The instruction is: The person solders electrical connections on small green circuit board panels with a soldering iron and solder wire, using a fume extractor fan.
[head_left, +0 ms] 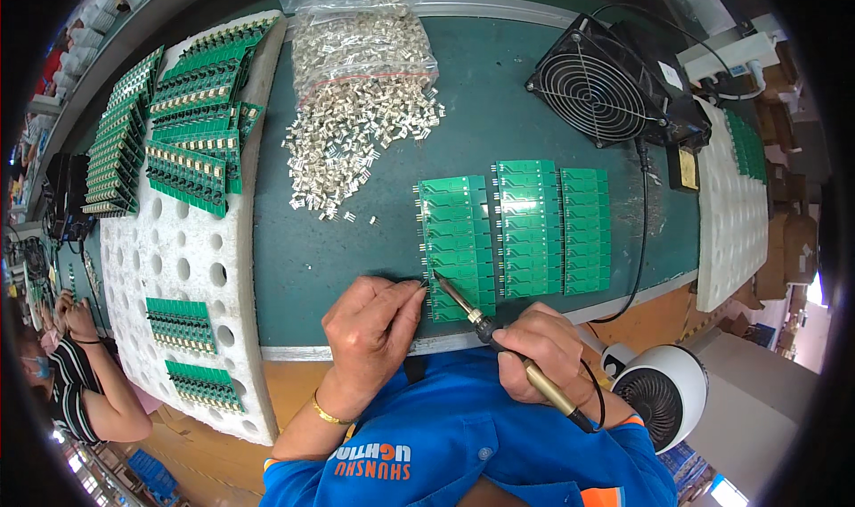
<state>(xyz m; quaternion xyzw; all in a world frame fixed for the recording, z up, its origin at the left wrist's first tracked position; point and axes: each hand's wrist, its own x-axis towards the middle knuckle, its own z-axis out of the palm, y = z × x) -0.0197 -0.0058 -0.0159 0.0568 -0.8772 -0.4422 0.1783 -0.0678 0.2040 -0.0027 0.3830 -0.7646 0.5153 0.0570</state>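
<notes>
My right hand (540,351) is wrapped round a soldering iron (481,323), whose tip rests at the left part of a green circuit board panel (456,231). My left hand (372,329) is closed in a pinch at that panel's left edge, close to the iron's tip; what its fingertips hold is too small to make out. Small pale connectors line the panel's left edge. Beside it on the right lie a second green panel (525,226) and a third panel (585,231), side by side on the dark green worktop (356,249).
Loose white connectors (334,164) spill from a clear plastic bag (361,39). A black fan (592,84) stands at the back right, with the iron's cable (643,240) nearby. A white foam board (169,266) carries populated circuit boards (191,115). Another person (98,391) sits at far left.
</notes>
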